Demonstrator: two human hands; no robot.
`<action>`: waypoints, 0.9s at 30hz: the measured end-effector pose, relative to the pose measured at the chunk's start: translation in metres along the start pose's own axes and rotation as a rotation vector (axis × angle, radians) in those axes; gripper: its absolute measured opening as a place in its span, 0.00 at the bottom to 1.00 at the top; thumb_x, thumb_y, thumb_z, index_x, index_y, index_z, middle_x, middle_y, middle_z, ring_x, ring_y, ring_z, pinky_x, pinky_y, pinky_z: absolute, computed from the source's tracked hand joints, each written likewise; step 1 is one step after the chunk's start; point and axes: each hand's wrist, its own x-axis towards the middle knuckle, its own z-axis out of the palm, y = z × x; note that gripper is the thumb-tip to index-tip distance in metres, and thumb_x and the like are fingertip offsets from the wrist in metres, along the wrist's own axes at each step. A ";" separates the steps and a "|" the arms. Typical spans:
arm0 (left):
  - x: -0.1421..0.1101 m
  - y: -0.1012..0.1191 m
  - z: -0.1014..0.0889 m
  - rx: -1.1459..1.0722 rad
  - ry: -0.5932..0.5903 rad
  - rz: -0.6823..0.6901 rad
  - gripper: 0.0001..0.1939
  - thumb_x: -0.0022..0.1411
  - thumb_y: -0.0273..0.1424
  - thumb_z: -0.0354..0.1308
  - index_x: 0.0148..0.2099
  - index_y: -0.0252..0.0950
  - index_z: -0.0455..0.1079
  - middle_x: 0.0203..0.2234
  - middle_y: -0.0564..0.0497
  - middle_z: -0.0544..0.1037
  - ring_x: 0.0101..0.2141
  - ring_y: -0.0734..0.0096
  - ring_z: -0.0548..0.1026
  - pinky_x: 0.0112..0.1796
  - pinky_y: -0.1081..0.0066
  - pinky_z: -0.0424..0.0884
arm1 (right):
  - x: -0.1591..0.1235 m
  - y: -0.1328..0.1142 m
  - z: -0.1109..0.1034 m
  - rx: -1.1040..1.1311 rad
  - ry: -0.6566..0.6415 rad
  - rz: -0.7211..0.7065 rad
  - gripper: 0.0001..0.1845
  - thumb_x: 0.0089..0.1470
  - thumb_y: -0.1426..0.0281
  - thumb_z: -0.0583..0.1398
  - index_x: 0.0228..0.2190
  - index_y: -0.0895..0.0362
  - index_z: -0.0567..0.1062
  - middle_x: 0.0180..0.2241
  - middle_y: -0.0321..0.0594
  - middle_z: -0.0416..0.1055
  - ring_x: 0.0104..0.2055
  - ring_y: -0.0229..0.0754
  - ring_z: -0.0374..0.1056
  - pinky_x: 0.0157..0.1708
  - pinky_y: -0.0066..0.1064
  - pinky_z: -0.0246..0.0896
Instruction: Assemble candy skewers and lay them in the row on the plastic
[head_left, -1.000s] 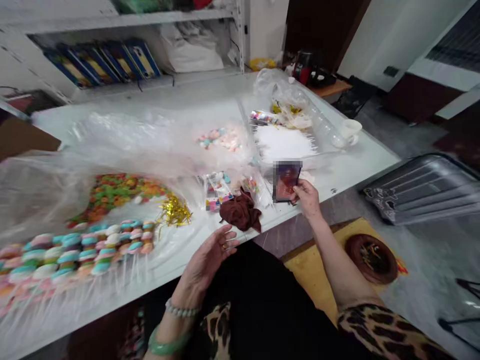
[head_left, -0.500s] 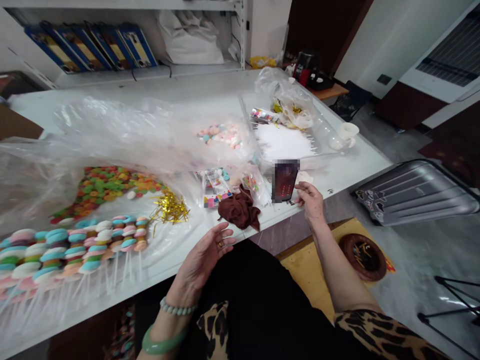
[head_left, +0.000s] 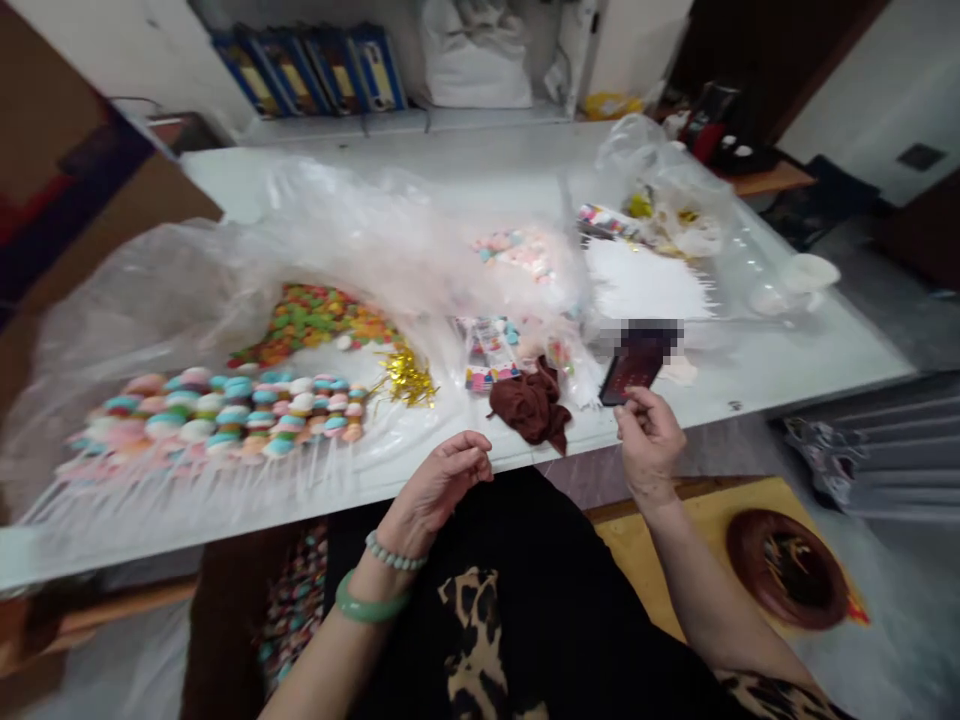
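Observation:
My right hand (head_left: 651,445) has its thumb and forefinger closed at the lower edge of a dark phone (head_left: 637,368), which stands tilted at the table's front; part of its screen is blurred out. Over the front edge hovers my left hand (head_left: 446,480), fingers loosely curled with nothing in them. Just beyond it lies a crumpled brown cloth (head_left: 530,405). Behind the cloth are a colourful printed packet (head_left: 487,365) and a bundle of white sticks (head_left: 645,280). Marshmallow skewers (head_left: 225,415) on white sticks lie in a row to the left.
Ring-shaped gummies (head_left: 315,320) and gold tinsel (head_left: 409,378) lie on clear plastic sheeting (head_left: 345,215). Pastel marshmallows (head_left: 517,250) sit farther back. A white cup (head_left: 814,275) stands at the right. Below the table are a grey suitcase (head_left: 892,450) and a round brown stool (head_left: 784,568).
The view has swung left, so the table appears farther right. My right hand has moved from the phone's right side to its lower edge. The left fingers have curled in more.

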 end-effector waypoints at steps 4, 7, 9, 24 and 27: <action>-0.015 0.008 -0.011 0.034 0.083 0.079 0.12 0.47 0.32 0.69 0.24 0.33 0.69 0.16 0.55 0.68 0.22 0.75 0.67 0.31 0.71 0.65 | -0.023 -0.042 0.048 0.058 -0.370 -0.217 0.09 0.56 0.71 0.58 0.39 0.54 0.76 0.32 0.38 0.74 0.33 0.40 0.71 0.38 0.31 0.66; -0.030 0.012 -0.025 0.017 0.234 0.159 0.13 0.47 0.31 0.68 0.20 0.35 0.65 0.14 0.57 0.64 0.19 0.78 0.63 0.30 0.72 0.64 | -0.034 -0.065 0.085 0.070 -0.622 -0.375 0.10 0.58 0.73 0.55 0.40 0.54 0.75 0.35 0.41 0.76 0.37 0.41 0.72 0.41 0.30 0.66; -0.038 0.014 -0.036 -0.007 0.329 0.214 0.14 0.46 0.31 0.67 0.19 0.35 0.64 0.13 0.57 0.64 0.19 0.78 0.63 0.29 0.73 0.63 | -0.037 -0.077 0.107 0.024 -0.716 -0.449 0.13 0.59 0.74 0.53 0.42 0.55 0.75 0.36 0.42 0.76 0.37 0.41 0.73 0.40 0.30 0.66; -0.057 0.011 -0.060 0.014 0.489 0.244 0.15 0.46 0.33 0.70 0.38 0.33 0.78 0.31 0.49 0.78 0.26 0.77 0.71 0.30 0.74 0.67 | 0.043 -0.086 0.170 -0.695 -0.466 -0.187 0.17 0.54 0.70 0.58 0.45 0.60 0.73 0.42 0.58 0.74 0.48 0.58 0.67 0.46 0.44 0.60; -0.054 0.011 -0.056 0.008 0.465 0.211 0.16 0.45 0.33 0.70 0.38 0.34 0.78 0.30 0.49 0.77 0.26 0.77 0.71 0.28 0.75 0.66 | 0.057 -0.075 0.177 -0.751 -0.520 -0.109 0.24 0.50 0.70 0.61 0.49 0.64 0.71 0.41 0.61 0.74 0.46 0.60 0.69 0.45 0.46 0.60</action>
